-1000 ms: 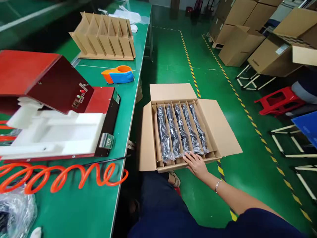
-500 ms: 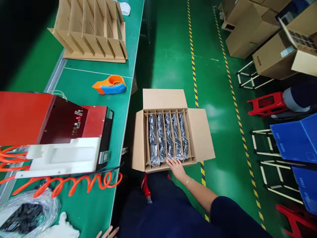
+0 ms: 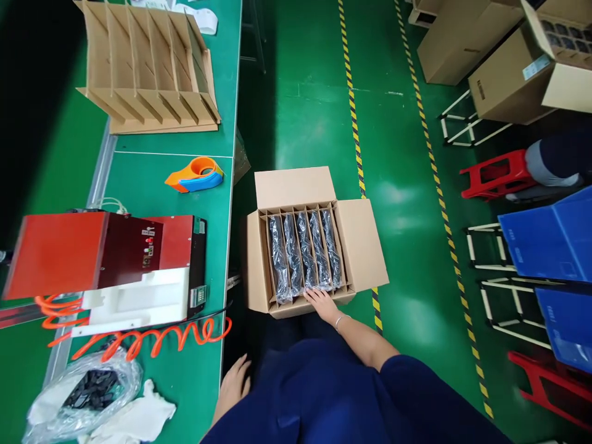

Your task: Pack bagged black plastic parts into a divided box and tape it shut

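Note:
An open cardboard box point(image 3: 361, 246) stands on the green floor beside the workbench. Cardboard dividers split it into slots, and several black items in clear bags point(image 3: 300, 256) fill them. My right hand point(image 3: 322, 304) rests flat on the box's near edge, fingers spread over the ends of the bagged items, holding nothing. My left hand point(image 3: 234, 385) hangs low by the bench edge point(image 3: 221, 364) with its fingers loosely apart and nothing in it.
On the green bench sit a red machine with a white foam fixture point(image 3: 139, 299), a coiled orange air hose point(image 3: 152, 339), an orange and blue tape dispenser point(image 3: 197, 176), a cardboard divider rack point(image 3: 148, 80) and a plastic bag of black parts point(image 3: 90, 391). Cartons, red stools and blue crates stand at the right.
The view has risen and pulled back, so the box looks smaller. My right hand has stayed on the box's near edge. My left hand has come into view by the bench edge.

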`<state>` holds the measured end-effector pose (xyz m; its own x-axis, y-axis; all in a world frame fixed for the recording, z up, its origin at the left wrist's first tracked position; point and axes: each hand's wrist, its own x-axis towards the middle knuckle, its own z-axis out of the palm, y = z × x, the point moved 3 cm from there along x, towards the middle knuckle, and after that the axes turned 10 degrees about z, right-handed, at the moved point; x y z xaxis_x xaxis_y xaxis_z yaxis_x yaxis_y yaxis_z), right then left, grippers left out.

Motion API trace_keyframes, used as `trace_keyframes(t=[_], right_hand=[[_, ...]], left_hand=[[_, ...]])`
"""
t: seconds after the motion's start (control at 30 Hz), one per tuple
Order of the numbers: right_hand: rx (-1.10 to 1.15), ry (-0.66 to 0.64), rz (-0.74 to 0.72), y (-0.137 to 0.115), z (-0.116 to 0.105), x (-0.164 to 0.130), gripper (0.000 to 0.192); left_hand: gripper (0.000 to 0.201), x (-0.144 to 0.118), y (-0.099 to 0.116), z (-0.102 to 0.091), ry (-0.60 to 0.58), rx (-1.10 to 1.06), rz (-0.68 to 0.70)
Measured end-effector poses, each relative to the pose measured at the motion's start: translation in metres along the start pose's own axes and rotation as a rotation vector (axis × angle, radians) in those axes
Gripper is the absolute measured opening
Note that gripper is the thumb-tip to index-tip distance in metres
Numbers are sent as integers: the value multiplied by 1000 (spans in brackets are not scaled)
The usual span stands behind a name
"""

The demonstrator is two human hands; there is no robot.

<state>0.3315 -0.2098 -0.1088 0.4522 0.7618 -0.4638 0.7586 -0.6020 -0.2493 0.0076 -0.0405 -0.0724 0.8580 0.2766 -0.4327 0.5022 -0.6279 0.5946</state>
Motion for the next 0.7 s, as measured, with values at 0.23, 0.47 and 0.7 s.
trace_keyframes(t=[0.23, 0.47, 0.7], right_hand=[[211, 24, 214, 51, -71, -1, 55], [448, -25, 516, 211, -82, -4, 70], [584, -339, 215, 296, -86, -12, 55]], left_hand=[[37, 159, 129, -4, -38, -137, 188], [46, 278, 291, 64, 114, -106, 290], [62, 356, 379, 99, 269, -13, -145]])
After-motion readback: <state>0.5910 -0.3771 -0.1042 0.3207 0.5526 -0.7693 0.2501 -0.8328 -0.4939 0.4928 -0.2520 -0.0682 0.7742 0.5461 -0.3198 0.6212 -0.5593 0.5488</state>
